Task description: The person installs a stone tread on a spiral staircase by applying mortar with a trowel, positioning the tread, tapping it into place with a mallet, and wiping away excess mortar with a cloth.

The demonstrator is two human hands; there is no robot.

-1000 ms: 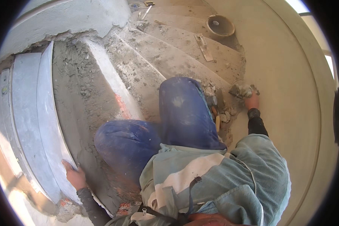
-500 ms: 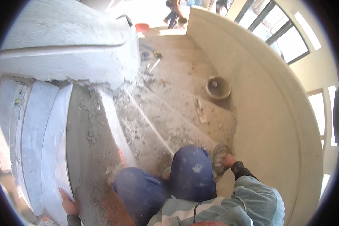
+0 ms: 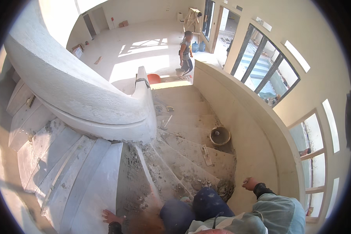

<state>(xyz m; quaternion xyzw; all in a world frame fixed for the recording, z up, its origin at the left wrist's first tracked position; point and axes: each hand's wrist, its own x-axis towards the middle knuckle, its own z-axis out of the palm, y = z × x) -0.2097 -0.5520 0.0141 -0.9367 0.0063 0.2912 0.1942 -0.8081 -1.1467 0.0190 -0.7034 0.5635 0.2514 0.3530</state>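
My left hand [image 3: 112, 216] rests with spread fingers at the edge of a pale, smooth step slab [image 3: 99, 187]. Beside it lies the rough grey mortar bed [image 3: 128, 177] of the neighbouring step. My right hand [image 3: 250, 183] is raised near the curved cream wall [image 3: 261, 156], its fingers curled in; whatever they may hold is hidden. Below and left of that hand sits a lump of wet grey mortar [image 3: 224, 189]. A trowel-like tool [image 3: 206, 155] lies on a step ahead, near a round bucket [image 3: 220, 135] with something small inside.
Dusty winding steps [image 3: 181, 93] descend ahead between the cream wall and a thick white curved balustrade [image 3: 78, 93]. Small tools [image 3: 168, 121] lie on the steps. At the bottom stand a red basin [image 3: 153, 78] and another person [image 3: 185, 54] with a bucket [image 3: 179, 72].
My right hand has left the mortar lump and come up beside the wall. My left hand stays on the slab, fingers now spread wider. The view has tilted up, showing the room below.
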